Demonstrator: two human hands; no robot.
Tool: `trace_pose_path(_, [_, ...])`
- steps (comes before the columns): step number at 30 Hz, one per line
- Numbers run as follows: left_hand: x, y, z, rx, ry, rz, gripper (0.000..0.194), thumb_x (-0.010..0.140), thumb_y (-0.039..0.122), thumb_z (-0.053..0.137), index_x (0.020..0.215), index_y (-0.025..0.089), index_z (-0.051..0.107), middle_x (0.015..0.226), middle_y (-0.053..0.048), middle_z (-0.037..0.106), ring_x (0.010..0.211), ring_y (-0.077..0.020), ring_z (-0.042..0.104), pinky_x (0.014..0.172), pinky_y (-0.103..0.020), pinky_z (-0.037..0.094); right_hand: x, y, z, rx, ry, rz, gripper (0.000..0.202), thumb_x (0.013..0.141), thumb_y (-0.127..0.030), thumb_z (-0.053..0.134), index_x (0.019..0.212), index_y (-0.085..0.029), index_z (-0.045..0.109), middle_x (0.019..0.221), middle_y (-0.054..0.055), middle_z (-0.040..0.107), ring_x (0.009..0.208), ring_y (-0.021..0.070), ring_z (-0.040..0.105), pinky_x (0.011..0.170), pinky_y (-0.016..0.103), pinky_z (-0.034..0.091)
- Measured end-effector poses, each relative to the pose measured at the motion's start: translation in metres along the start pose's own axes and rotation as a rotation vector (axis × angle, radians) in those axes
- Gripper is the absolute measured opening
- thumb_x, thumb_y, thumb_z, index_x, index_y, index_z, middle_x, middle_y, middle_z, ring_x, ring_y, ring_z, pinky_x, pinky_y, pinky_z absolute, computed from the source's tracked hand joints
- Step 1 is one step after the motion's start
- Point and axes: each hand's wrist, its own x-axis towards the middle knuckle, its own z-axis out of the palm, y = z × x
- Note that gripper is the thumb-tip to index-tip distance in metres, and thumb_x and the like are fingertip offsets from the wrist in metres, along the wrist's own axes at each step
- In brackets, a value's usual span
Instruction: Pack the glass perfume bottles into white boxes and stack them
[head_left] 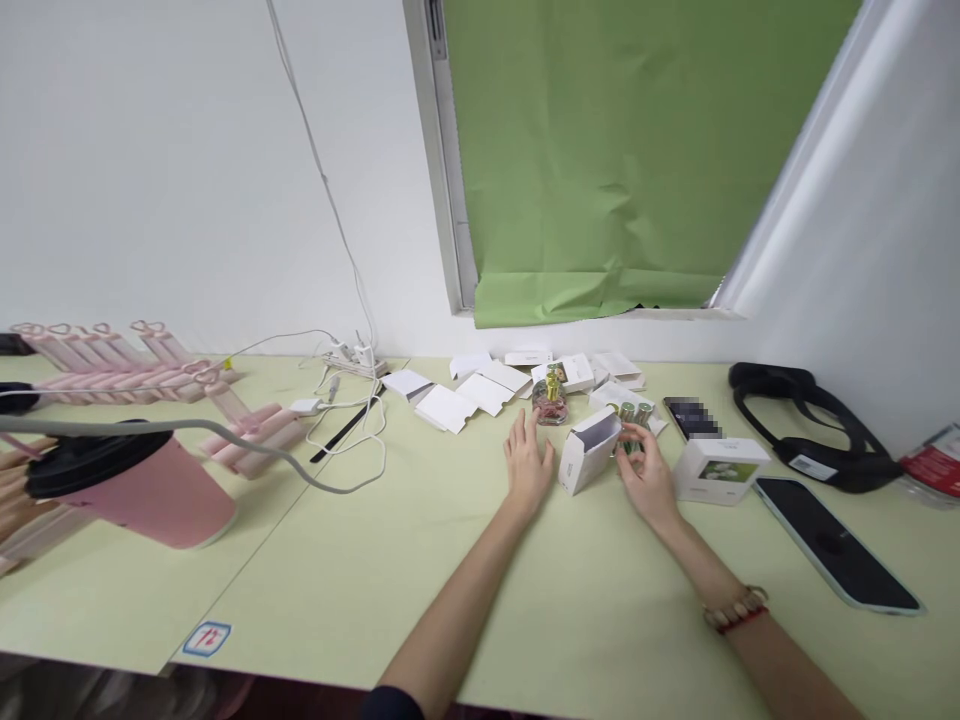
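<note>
My left hand [529,462] rests on the table with its fingers spread, just left of an opened white carton [589,458]. The carton stands upright, its open top facing up and toward the right. On its right side my right hand [646,478] has thumb and fingers curled around a small green glass bottle [632,446], partly hidden by them. More green bottles with shiny tops [643,411] stand right behind that hand. A pink glass bottle with a gold top [552,398] stands beyond my left fingertips.
White flattened cartons [457,400] lie toward the wall. A printed white box [720,470], two phones [836,545] [691,417] and a black headset [810,430] are on the right. Cables [382,460], a pink cup [150,490] and several pink tubes [255,440] occupy the left.
</note>
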Motion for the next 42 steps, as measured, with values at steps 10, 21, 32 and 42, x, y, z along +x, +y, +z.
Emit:
trace_pose_path(10, [0.004, 0.0, -0.001, -0.02, -0.13, 0.039, 0.052, 0.081, 0.022, 0.043, 0.133, 0.02, 0.035, 0.134, -0.013, 0.041, 0.127, -0.0236, 0.033, 0.101, -0.043, 0.027, 0.0, 0.002, 0.001, 0.07, -0.03, 0.029, 0.038, 0.08, -0.035, 0.047, 0.115, -0.02, 0.043, 0.099, 0.008, 0.057, 0.055, 0.0124, 0.056, 0.052, 0.028, 0.047])
trace_pose_path(21, [0.017, -0.012, 0.009, -0.065, -0.142, -0.039, 0.06, 0.079, 0.025, 0.049, 0.136, 0.022, 0.03, 0.136, -0.007, 0.042, 0.126, -0.0227, 0.035, 0.101, -0.04, 0.028, -0.001, 0.003, 0.003, 0.076, -0.04, 0.027, 0.039, 0.079, -0.037, 0.047, 0.114, -0.02, 0.043, 0.099, 0.008, 0.058, 0.054, 0.0126, 0.056, 0.05, 0.027, 0.047])
trace_pose_path(32, [0.021, -0.018, 0.012, -0.178, -0.174, -0.082, 0.062, 0.074, 0.022, 0.054, 0.133, 0.023, 0.033, 0.134, -0.007, 0.045, 0.123, -0.0242, 0.037, 0.101, -0.041, 0.028, -0.001, 0.005, 0.005, 0.053, -0.065, 0.015, 0.04, 0.079, -0.035, 0.047, 0.116, -0.019, 0.042, 0.103, 0.01, 0.058, 0.056, 0.0129, 0.056, 0.052, 0.028, 0.047])
trace_pose_path(42, [0.029, -0.02, 0.011, -0.077, -0.226, 0.069, 0.03, 0.076, 0.014, 0.049, 0.1, 0.025, 0.064, 0.132, -0.007, 0.045, 0.125, -0.0272, 0.036, 0.097, -0.049, 0.034, 0.0, 0.003, 0.004, 0.117, -0.058, 0.02, 0.036, 0.084, -0.041, 0.042, 0.113, -0.019, 0.044, 0.1, 0.009, 0.058, 0.054, 0.0114, 0.055, 0.05, 0.026, 0.046])
